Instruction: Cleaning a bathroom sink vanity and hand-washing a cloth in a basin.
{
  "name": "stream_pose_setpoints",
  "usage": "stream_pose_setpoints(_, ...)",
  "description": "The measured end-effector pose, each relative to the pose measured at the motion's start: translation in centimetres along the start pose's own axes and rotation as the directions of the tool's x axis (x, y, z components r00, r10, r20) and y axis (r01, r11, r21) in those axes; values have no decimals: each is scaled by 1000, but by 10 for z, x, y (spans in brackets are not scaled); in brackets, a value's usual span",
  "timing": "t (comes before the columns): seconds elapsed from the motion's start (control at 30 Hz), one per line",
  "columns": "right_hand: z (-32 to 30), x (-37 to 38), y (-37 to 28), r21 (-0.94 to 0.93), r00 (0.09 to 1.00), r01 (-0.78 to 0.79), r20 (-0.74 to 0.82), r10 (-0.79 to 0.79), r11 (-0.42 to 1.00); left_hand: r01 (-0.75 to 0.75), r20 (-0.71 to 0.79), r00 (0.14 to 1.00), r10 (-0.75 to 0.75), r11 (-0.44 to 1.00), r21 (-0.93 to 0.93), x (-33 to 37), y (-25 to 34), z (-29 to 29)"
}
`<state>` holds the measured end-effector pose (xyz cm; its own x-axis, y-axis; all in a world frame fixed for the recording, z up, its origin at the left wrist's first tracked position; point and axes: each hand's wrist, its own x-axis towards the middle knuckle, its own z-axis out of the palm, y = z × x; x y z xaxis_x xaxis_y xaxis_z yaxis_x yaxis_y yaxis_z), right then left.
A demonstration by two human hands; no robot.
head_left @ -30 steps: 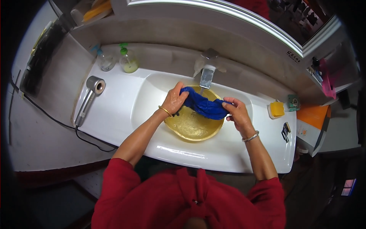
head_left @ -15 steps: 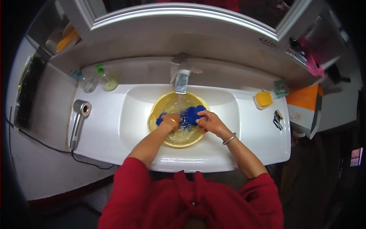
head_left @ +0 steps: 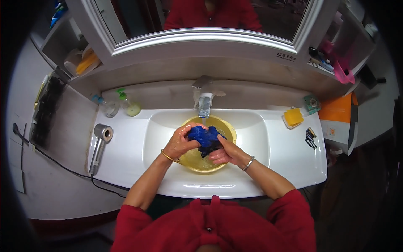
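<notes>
A wet blue cloth [head_left: 204, 136] is bunched up between my two hands, above the yellow plastic basin [head_left: 231, 131]. My left hand [head_left: 180, 142] grips its left end, the thumb in front and the fingers over the top. On the other side my right hand [head_left: 227, 152] pinches the right end with the thumb, its fingers reaching beneath. The basin stands in the white sink [head_left: 256, 138] and has water in its bottom. Behind the cloth the faucet [head_left: 205, 105] points down at the basin. What kind of cloth it is, I cannot make out.
A grey hair dryer [head_left: 100, 147] with a cord lies on the left counter. Two pump bottles, one clear [head_left: 110, 108] and one green-topped [head_left: 132, 108], stand behind it. On the right are a yellow soap bar [head_left: 293, 117] and small striped items [head_left: 310, 138]. A mirror cabinet [head_left: 201, 40] overhangs the back.
Both hands have come up out of the basin, lifting the blue cloth from the water. My left hand was down in the water before. The view has tilted up toward the mirror.
</notes>
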<state>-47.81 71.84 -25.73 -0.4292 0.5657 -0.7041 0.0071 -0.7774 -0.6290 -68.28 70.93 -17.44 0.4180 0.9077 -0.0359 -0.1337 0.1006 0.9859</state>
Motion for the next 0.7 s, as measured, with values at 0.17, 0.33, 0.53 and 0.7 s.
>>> stream_pose_setpoints(0.17, -15, 61, 35, 654, 974, -11, 179, -140, 757, -169, 178, 971, 157, 984, 56, -8, 15, 17)
stream_pose_setpoints(0.33, 0, 77, 43, 547, 899, 209, 219, -380, 811, -142, 33, 988, 150, 973, -181, -3, 14, 15)
stream_pose_setpoints(0.53, 43, -11, -4, 641, 792, -150, 533, -296, 753, 21, -323, 938, -125, 952, -307, 27, -81, -63)
stream_pose_setpoints(0.7, 48, -4, 2, 648, 885, -45, 379, -270, 761, 454, -496, 825, -271, 841, 296, 30, -106, -68)
